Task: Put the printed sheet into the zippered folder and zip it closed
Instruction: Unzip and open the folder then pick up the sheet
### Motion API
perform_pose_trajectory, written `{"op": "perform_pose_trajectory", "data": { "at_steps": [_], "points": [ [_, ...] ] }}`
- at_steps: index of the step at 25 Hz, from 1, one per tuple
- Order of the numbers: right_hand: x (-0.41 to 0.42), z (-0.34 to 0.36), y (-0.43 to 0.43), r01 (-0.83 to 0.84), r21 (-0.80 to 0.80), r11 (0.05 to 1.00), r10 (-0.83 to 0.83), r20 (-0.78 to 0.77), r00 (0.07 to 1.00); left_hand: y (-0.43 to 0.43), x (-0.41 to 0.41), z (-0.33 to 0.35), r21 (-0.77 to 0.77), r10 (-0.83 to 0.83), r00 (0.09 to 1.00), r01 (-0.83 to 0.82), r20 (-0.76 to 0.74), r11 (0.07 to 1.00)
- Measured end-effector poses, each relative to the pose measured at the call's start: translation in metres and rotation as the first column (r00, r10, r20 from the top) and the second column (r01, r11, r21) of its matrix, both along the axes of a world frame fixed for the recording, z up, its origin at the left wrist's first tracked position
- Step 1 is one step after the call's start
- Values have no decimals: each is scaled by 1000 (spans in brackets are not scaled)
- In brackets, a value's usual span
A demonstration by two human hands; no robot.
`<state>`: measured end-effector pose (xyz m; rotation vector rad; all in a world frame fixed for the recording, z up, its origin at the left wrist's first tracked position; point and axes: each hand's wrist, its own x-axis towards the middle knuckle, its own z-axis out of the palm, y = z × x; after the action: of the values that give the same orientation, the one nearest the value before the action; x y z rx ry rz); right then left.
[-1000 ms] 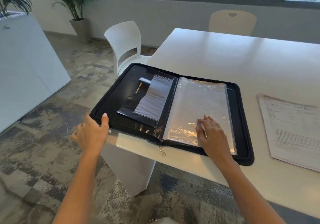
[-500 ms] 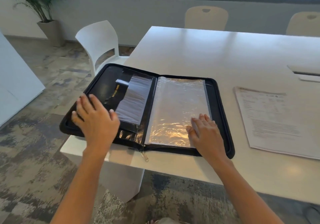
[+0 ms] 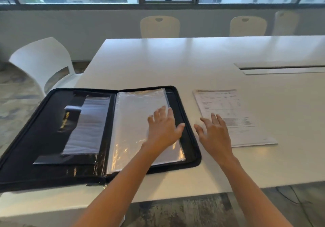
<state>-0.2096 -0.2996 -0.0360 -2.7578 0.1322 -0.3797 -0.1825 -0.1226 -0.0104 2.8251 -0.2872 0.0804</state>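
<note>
The black zippered folder (image 3: 44, 121) lies open flat on the white table (image 3: 193, 65), its left part overhanging the table's left edge. Clear plastic sleeves (image 3: 133, 121) fill its right half; a dark pocket with a clear insert sits on the left half. My left hand (image 3: 163, 130) rests flat, fingers spread, on the sleeves near the folder's right rim. The printed sheet (image 3: 233, 107) lies on the table just right of the folder. My right hand (image 3: 214, 133) is open, its fingertips on the sheet's near left part.
A white chair (image 3: 42, 63) stands at the table's left end. Three beige chairs (image 3: 160, 26) line the far side under the windows. A cable slot with a lid (image 3: 281, 68) is set into the table at the right.
My left hand has crossed from the folder's left half to the sleeves on its right half. My right hand has left the sleeves and reached the printed sheet. The view has swung right.
</note>
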Motion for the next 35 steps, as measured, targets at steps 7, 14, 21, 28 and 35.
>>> {"op": "perform_pose_trajectory", "data": {
  "at_steps": [7,14,21,28,35],
  "points": [
    [30,6,-96,327,-101,939,-338,-122,933,-86,37,-2,105,-200,974,211,-104,972],
    [60,14,-147,512,-109,852,-522,-251,815,-104,48,-8,215,-237,950,279,-203,936],
    [77,41,-187,480,530,699,-275,-421,865,-103,50,-9,203,-235,948,278,-214,939],
    [63,31,-203,185,837,515,16,-225,974,-102,59,-7,64,-208,971,216,-119,974],
    [46,28,-210,-121,989,83,112,111,988,-103,95,25,-962,-439,891,12,-114,274]
  ]
}}
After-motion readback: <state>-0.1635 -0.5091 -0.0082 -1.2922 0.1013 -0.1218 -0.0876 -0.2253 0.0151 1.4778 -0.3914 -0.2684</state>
